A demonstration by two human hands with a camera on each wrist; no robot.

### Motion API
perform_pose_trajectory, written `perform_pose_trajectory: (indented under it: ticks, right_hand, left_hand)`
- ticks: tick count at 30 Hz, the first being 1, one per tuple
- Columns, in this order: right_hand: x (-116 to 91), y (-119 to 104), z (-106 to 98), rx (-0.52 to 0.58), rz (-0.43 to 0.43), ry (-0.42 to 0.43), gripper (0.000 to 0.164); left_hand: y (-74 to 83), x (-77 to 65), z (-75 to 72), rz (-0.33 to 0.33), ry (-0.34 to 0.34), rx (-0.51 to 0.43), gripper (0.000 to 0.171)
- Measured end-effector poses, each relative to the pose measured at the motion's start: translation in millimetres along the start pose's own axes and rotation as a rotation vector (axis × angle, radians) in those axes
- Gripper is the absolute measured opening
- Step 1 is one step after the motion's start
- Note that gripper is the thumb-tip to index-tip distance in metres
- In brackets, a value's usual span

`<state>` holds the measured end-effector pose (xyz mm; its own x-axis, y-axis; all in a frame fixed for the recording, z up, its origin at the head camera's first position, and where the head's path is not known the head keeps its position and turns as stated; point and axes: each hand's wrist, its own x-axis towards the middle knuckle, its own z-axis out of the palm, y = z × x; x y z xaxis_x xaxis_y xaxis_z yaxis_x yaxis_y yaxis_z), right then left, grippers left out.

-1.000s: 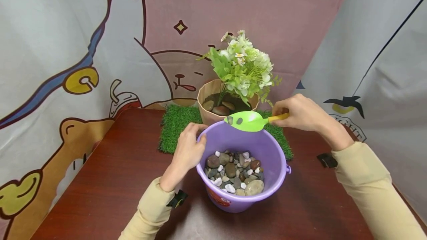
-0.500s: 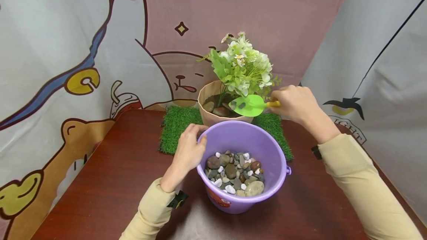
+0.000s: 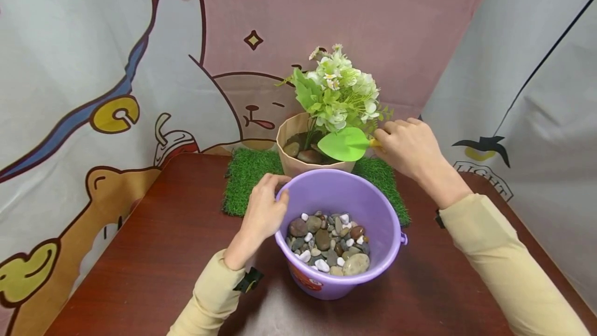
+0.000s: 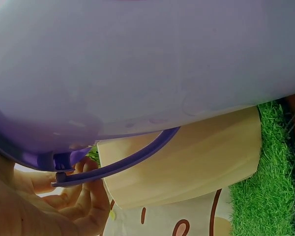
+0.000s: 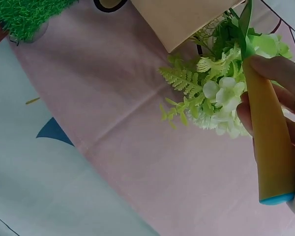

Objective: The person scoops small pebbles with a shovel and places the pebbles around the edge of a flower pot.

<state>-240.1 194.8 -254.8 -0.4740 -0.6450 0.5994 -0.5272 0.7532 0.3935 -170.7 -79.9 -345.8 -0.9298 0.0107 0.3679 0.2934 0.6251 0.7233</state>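
My right hand (image 3: 408, 144) grips the yellow handle (image 5: 270, 142) of a toy trowel (image 3: 343, 144). Its light green blade hangs tilted over the right part of a beige flower pot (image 3: 308, 167), with no pebbles visible on its face. Inside the pot are dark soil, a few larger stones (image 3: 310, 156) and a bunch of white flowers (image 3: 340, 87). My left hand (image 3: 266, 209) holds the left rim of a purple bucket (image 3: 345, 193), by the joint of its carrying handle (image 4: 123, 164). Grey, brown and white stones (image 3: 326, 245) cover the bucket's bottom.
Under the pot lies a green artificial grass mat (image 3: 252, 175), partly behind the bucket. Everything stands on a dark red-brown table (image 3: 154, 253). A printed cloth (image 3: 373, 9) with cartoon animals hangs close behind and along the sides.
The trowel has moved from above the bucket's far rim away to the pot and tipped over. Dark pebbles on its blade are gone from sight. My left hand stays on the rim.
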Motion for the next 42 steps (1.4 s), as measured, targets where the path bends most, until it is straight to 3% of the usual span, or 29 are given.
perform_pose_trajectory:
  ticks: [7,15,22,33,42]
  right_hand:
    - [-10.9,-0.2,-0.7,0.018,-0.014,0.05,0.021]
    - [-22.8,-5.3,-14.4,0.068,-0.126,0.09,0.018]
    - [-27.6,-22.5,-26.9,0.095,-0.258,0.088,0.015]
    - [-35.5,-54.8,-23.4,-0.017,-0.403,-0.125,0.025]
    - [-34.6,-74.1,-15.7,-0.048,-0.428,-0.238,0.019]
  left_hand:
    - [0.3,0.7,0.1,0.001,-0.002,0.0,0.026]
    - [0.8,1.1,-0.9,-0.007,-0.005,0.002,0.027]
    - [0.6,1.3,-1.7,-0.005,-0.003,-0.003,0.026]
    - [0.3,1.7,-1.7,-0.004,-0.002,-0.003,0.027]
    - [-0.3,1.7,-1.0,-0.001,-0.004,0.003,0.027]
